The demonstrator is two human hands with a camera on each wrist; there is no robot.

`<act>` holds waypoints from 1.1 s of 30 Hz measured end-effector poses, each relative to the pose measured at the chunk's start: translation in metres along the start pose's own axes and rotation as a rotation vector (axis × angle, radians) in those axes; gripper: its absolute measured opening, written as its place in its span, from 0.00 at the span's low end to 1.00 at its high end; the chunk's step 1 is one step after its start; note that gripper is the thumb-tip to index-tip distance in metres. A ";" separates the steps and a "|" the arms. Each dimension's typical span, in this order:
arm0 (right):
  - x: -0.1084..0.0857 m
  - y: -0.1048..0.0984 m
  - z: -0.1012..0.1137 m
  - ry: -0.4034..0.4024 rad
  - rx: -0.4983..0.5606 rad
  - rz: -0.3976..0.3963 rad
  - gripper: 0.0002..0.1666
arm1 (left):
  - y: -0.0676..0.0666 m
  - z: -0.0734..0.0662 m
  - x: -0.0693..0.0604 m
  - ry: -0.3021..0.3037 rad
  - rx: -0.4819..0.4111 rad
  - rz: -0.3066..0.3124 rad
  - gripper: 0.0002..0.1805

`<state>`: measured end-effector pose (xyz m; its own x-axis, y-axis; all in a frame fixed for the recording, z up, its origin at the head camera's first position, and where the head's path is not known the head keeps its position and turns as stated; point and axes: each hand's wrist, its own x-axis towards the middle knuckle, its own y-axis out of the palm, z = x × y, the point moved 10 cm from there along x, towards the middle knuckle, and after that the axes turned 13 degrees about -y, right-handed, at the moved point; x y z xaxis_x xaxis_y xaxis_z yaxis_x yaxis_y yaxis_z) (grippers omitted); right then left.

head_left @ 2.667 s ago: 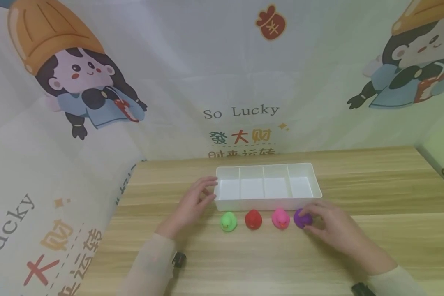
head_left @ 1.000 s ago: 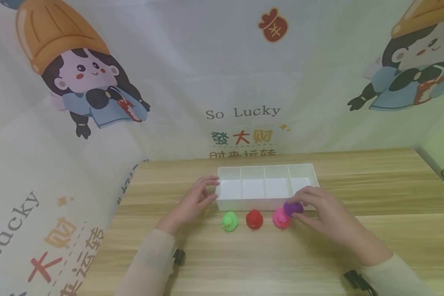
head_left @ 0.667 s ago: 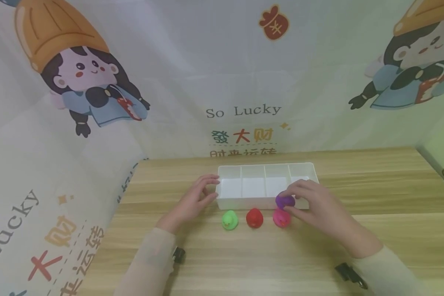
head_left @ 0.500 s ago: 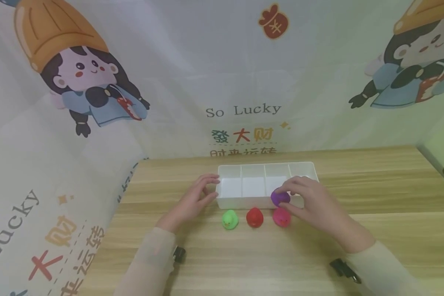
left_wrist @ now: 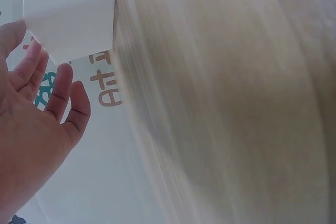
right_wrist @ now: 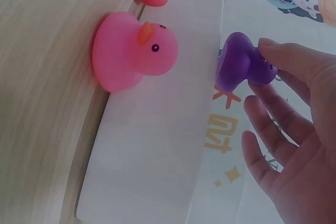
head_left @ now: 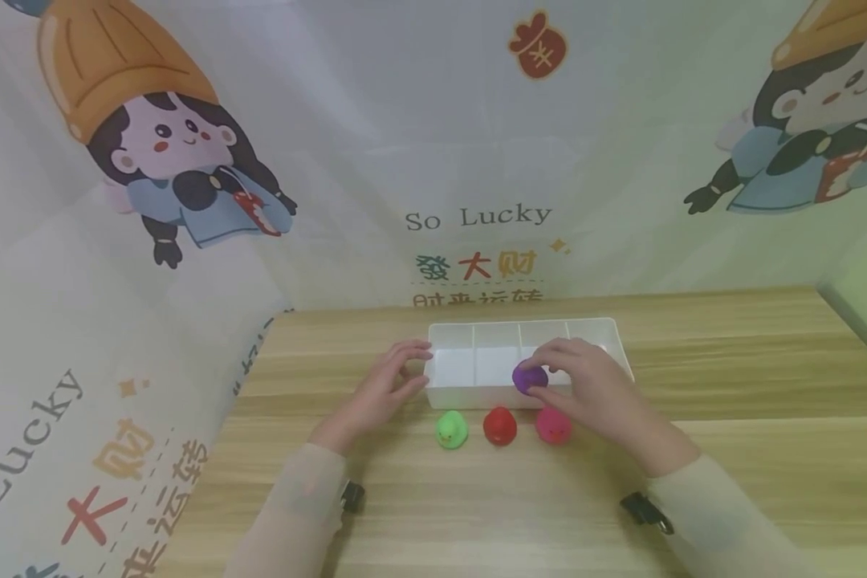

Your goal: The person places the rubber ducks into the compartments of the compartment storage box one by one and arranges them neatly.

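My right hand [head_left: 598,387] pinches a purple rubber duck [head_left: 530,377] between thumb and fingers, above the front edge of a white box [head_left: 491,397] with several compartments. In the right wrist view the purple duck [right_wrist: 239,64] is raised past the box's front wall. With relaxed fingers, my left hand [head_left: 376,397] touches the left end of the box; the left wrist view shows these fingertips at the white end wall [left_wrist: 71,22]. A green duck [head_left: 451,430], a red duck [head_left: 500,426] and a pink duck [head_left: 553,425] stand in a row before the box.
Everything stands on a wood-grain table [head_left: 477,514]. Behind and beside it hangs a pale printed cloth [head_left: 376,144] with cartoon figures and lettering. A black device [head_left: 646,512] sits at the right wrist and another black device [head_left: 352,497] at the left.
My right hand has picked the purple duck up from the table at the row's right end and carried it left and up, over the box's front edge. The left hand has stayed at the box.
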<state>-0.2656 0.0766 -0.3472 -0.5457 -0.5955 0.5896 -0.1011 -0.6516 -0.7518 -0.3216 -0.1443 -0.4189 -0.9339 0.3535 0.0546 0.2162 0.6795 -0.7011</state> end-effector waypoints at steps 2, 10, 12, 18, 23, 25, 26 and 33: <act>0.002 0.003 -0.001 0.012 0.007 0.009 0.15 | 0.000 0.001 -0.001 -0.007 -0.002 -0.002 0.19; 0.011 0.011 -0.002 0.040 0.009 0.044 0.13 | -0.001 0.003 -0.001 -0.018 0.000 -0.007 0.19; 0.013 0.013 -0.002 0.040 0.010 0.053 0.12 | -0.001 0.004 -0.001 -0.018 0.004 -0.008 0.19; 0.020 0.019 -0.003 0.023 0.008 0.057 0.12 | -0.001 0.005 -0.001 -0.021 -0.003 -0.002 0.19; 0.027 0.026 -0.001 0.007 -0.013 0.059 0.13 | -0.001 0.004 -0.002 -0.006 -0.004 0.004 0.19; 0.030 0.028 -0.001 -0.001 -0.010 0.060 0.13 | -0.001 0.003 -0.002 0.000 -0.005 0.004 0.20; 0.031 0.029 -0.001 -0.004 -0.010 0.059 0.13 | -0.001 0.002 -0.003 0.004 -0.004 0.003 0.20; 0.037 0.036 -0.001 -0.009 -0.038 0.079 0.13 | 0.000 0.001 -0.002 0.008 0.000 0.013 0.20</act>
<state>-0.2901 0.0315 -0.3530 -0.5458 -0.6486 0.5305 -0.0896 -0.5843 -0.8066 -0.3201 -0.1456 -0.4196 -0.9285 0.3677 0.0512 0.2284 0.6746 -0.7019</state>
